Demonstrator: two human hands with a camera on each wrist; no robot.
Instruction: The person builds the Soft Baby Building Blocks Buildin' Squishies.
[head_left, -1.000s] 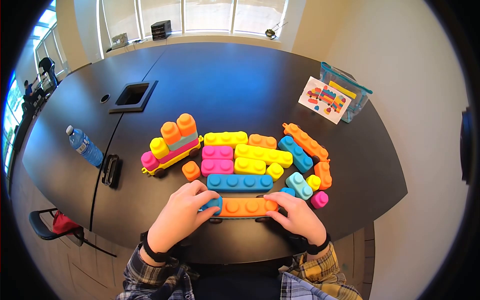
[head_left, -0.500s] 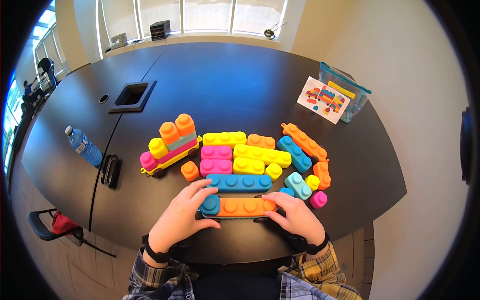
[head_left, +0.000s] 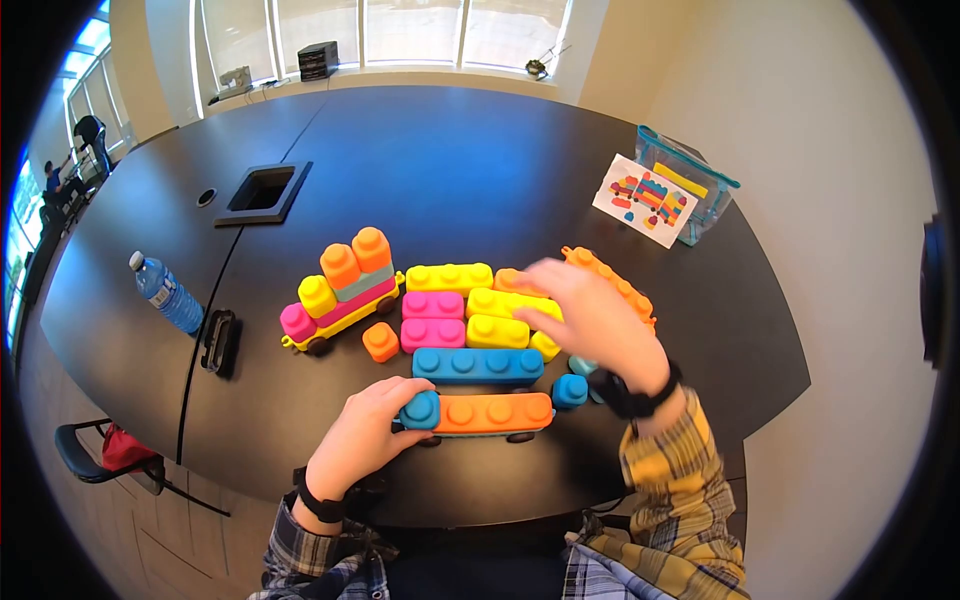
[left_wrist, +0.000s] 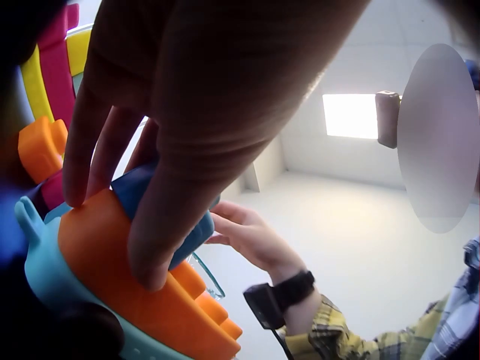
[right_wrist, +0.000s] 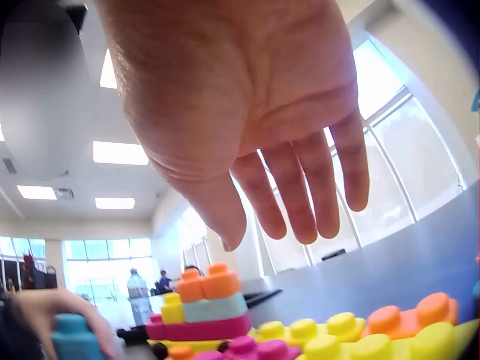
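My left hand (head_left: 365, 435) grips the left end of a toy train wagon (head_left: 520, 433), thumb on the near side and fingers on the far side. The wagon has a light blue base with black wheels and carries a long orange block (head_left: 482, 412). On the left end of that block sits a small blue block (head_left: 420, 410), between thumb and fingers in the left wrist view. My right hand (head_left: 598, 312) hovers over the yellow blocks with fingers extended and nothing held, as the right wrist view shows. Under it lie a long yellow block (head_left: 490, 302) and a partly covered orange block (head_left: 506, 279).
A built wagon (head_left: 345, 300) stands at left, near a bottle (head_left: 165, 290) and a black case (head_left: 220, 342). Beyond the held wagon lie a long blue block (head_left: 478, 365) and pink blocks (head_left: 433, 305). A picture card (head_left: 645, 200) leans on a clear bag (head_left: 710, 205).
The right hand has let go of the wagon's right end and moved up and away over the yellow blocks. The left hand opened off the blue block, then closed around the wagon's left end again.
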